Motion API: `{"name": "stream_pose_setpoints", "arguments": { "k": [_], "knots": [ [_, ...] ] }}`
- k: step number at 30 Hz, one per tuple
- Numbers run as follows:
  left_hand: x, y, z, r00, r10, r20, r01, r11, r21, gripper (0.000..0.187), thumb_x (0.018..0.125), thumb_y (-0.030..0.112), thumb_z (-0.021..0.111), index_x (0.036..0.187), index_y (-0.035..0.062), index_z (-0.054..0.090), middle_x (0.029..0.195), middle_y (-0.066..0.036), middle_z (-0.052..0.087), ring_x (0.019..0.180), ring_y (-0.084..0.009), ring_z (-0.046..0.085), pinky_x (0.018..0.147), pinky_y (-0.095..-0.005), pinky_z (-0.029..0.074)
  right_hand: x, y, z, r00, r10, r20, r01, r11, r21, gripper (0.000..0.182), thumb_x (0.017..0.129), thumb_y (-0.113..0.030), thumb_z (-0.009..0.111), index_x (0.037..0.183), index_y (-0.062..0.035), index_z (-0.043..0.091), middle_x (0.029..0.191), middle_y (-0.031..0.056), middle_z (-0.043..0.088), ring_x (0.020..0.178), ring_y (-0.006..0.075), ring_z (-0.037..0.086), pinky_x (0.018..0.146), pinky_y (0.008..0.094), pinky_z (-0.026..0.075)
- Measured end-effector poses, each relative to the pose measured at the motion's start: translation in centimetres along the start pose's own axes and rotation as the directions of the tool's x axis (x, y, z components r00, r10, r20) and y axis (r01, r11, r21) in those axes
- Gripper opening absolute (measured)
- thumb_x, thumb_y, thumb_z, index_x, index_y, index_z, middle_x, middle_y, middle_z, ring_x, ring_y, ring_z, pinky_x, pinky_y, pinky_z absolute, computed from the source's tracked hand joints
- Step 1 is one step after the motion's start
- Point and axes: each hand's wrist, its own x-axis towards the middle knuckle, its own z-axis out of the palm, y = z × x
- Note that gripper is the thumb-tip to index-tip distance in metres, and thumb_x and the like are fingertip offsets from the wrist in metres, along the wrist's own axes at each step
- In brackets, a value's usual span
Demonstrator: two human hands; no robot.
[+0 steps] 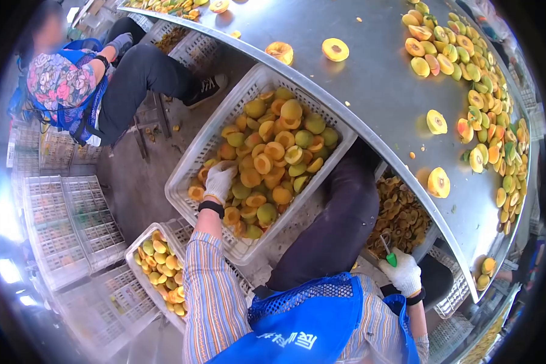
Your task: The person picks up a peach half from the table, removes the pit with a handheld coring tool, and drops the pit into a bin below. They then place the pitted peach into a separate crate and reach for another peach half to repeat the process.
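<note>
My left hand, in a white glove, reaches into a white plastic crate heaped with yellow-orange peach halves. Its fingers curl down among the fruit at the crate's near-left side; their tips are hidden, and I cannot make out what lies in them. Lower right, my right hand, also gloved, is closed on a pitting tool with a green handle and a thin metal loop at its tip. The tool points up, apart from any fruit, beside a crate of brownish scraps under the table edge.
A metal table curves across the right, with a pile of halved peaches on it. A smaller crate of peaches stands by my left forearm. Stacked crates fill the left. Another person sits upper left.
</note>
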Motion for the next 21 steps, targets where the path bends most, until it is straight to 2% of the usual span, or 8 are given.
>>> {"name": "stream_pose_setpoints", "arguments": {
  "k": [2, 4, 8, 10, 13, 15, 16, 21],
  "knots": [
    [0.1, 0.3, 0.6, 0.998, -0.047, 0.04, 0.048, 0.999, -0.025, 0.038, 0.084, 0.025, 0.07, 0.115, 0.0037, 0.072, 0.107, -0.017, 0.074, 0.099, -0.0283, 0.07, 0.085, -0.0361, 0.053, 0.1, -0.4, 0.2, 1.0, 0.019, 0.019, -0.018, 0.999, -0.04, 0.034, 0.081, -0.037, 0.067, 0.089, -0.0037, 0.063, 0.082, 0.0248, 0.066, 0.083, 0.0449, 0.066, 0.071, 0.0506, 0.052],
    [-0.1, 1.1, 1.3, 0.972, 0.171, 0.16, -0.228, 0.855, 0.466, 0.046, 0.08, 0.035, 0.074, 0.116, 0.0059, 0.072, 0.107, -0.019, 0.073, 0.102, -0.0327, 0.069, 0.086, -0.04, 0.052, 0.4, -0.4, 0.7, 1.0, 0.001, 0.019, 0.0, 0.998, -0.068, 0.034, 0.081, -0.037, 0.067, 0.089, -0.0039, 0.063, 0.082, 0.0248, 0.066, 0.083, 0.0449, 0.066, 0.071, 0.0508, 0.052],
    [-1.6, 3.7, 4.5, 0.995, -0.011, 0.099, -0.073, 0.59, 0.804, 0.05, 0.08, 0.038, 0.071, 0.119, 0.0058, 0.067, 0.109, -0.021, 0.071, 0.103, -0.0363, 0.068, 0.088, -0.0407, 0.054, 0.3, -0.9, 1.1, 0.999, -0.015, 0.045, 0.019, 0.997, -0.071, 0.034, 0.081, -0.037, 0.066, 0.09, -0.0041, 0.063, 0.083, 0.0249, 0.067, 0.084, 0.0448, 0.066, 0.072, 0.0514, 0.053],
    [-1.7, 2.4, 4.7, 0.991, -0.016, 0.136, -0.101, 0.588, 0.802, 0.045, 0.082, 0.037, 0.069, 0.116, 0.0077, 0.069, 0.108, -0.021, 0.071, 0.103, -0.0371, 0.067, 0.089, -0.0417, 0.053, 0.1, -1.1, 1.1, 0.999, -0.002, 0.052, 0.007, 0.996, -0.084, 0.034, 0.082, -0.037, 0.066, 0.09, -0.0044, 0.063, 0.084, 0.0247, 0.067, 0.084, 0.0446, 0.066, 0.073, 0.0517, 0.053],
    [-4.0, 0.0, 3.2, 0.921, 0.059, 0.386, -0.333, 0.634, 0.698, 0.04, 0.083, 0.04, 0.068, 0.112, 0.0122, 0.071, 0.106, -0.018, 0.072, 0.1, -0.0348, 0.068, 0.087, -0.0437, 0.054, -0.5, -1.3, 1.2, 0.998, -0.005, 0.056, 0.01, 0.996, -0.094, 0.034, 0.082, -0.038, 0.066, 0.091, -0.0054, 0.063, 0.084, 0.0246, 0.067, 0.084, 0.0446, 0.066, 0.073, 0.0518, 0.053],
    [-5.9, -1.1, 3.0, 0.861, 0.019, 0.508, -0.479, 0.367, 0.798, 0.037, 0.083, 0.04, 0.068, 0.111, 0.0153, 0.072, 0.104, -0.017, 0.071, 0.1, -0.0347, 0.068, 0.086, -0.0447, 0.054, -0.8, -1.4, 1.2, 0.999, -0.024, 0.026, 0.026, 0.998, -0.062, 0.035, 0.082, -0.039, 0.067, 0.094, -0.0066, 0.063, 0.083, 0.024, 0.067, 0.083, 0.0443, 0.066, 0.073, 0.0523, 0.053],
    [-7.1, -1.2, 2.7, 0.859, 0.14, 0.492, -0.51, 0.316, 0.8, 0.035, 0.083, 0.04, 0.068, 0.109, 0.0168, 0.073, 0.103, -0.017, 0.071, 0.101, -0.0352, 0.068, 0.086, -0.0456, 0.054, -0.9, -1.3, 1.2, 1.0, -0.024, 0.002, 0.024, 0.998, -0.054, 0.035, 0.082, -0.039, 0.067, 0.094, -0.0066, 0.063, 0.083, 0.024, 0.067, 0.083, 0.0443, 0.066, 0.073, 0.0523, 0.053],
    [-10.2, 0.1, 0.1, 0.891, -0.039, 0.453, -0.421, 0.303, 0.855, 0.042, 0.081, 0.044, 0.07, 0.105, 0.0102, 0.072, 0.106, -0.018, 0.071, 0.099, -0.0371, 0.068, 0.085, -0.0469, 0.054, -3.4, -1.7, 0.1, 0.993, -0.056, -0.108, 0.055, 0.998, -0.008, 0.035, 0.083, -0.039, 0.066, 0.102, -0.0088, 0.065, 0.086, 0.0212, 0.07, 0.085, 0.0427, 0.067, 0.074, 0.0523, 0.053]
  ]
}}
